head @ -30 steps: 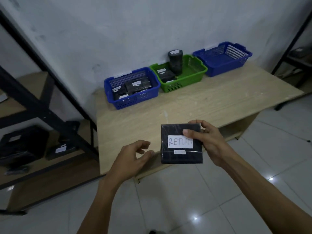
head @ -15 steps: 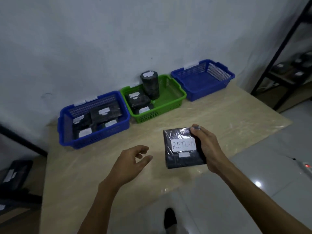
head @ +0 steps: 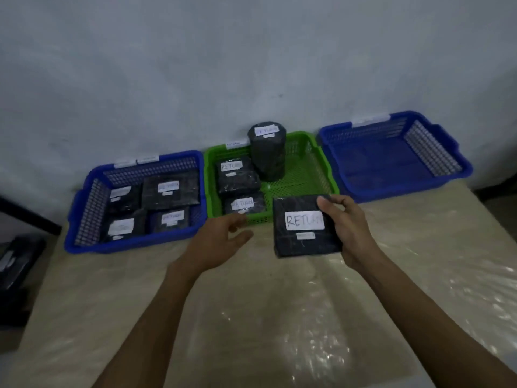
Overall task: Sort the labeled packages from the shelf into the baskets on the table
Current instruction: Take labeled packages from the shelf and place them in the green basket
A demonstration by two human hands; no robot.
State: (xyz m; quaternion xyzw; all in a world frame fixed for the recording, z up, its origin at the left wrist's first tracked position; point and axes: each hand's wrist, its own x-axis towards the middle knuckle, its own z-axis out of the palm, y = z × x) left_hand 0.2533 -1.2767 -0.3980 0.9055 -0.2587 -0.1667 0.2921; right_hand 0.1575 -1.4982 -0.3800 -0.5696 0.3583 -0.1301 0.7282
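Note:
My right hand (head: 348,228) grips a flat black package (head: 302,226) by its right edge; its white label reads RETURN. The package hangs over the table just in front of the green basket (head: 316,175). That basket holds two flat black packages marked RETURN and a tall black cylinder package (head: 267,149) standing upright. My left hand (head: 221,242) hovers to the left of the held package, fingers loosely curled and holding nothing. The left blue basket (head: 84,208) holds several labeled black packages. The right blue basket (head: 391,161) has nothing in it.
The three baskets stand in a row against the grey wall on a light wooden table (head: 251,317). Dark packages on a shelf (head: 16,264) show at the far left edge. The floor drops off past the table's right side.
I have moved in close to the table, and the baskets now fill the view. My right hand has carried the RETURN package forward to the green basket's front rim. My left hand stays beside it.

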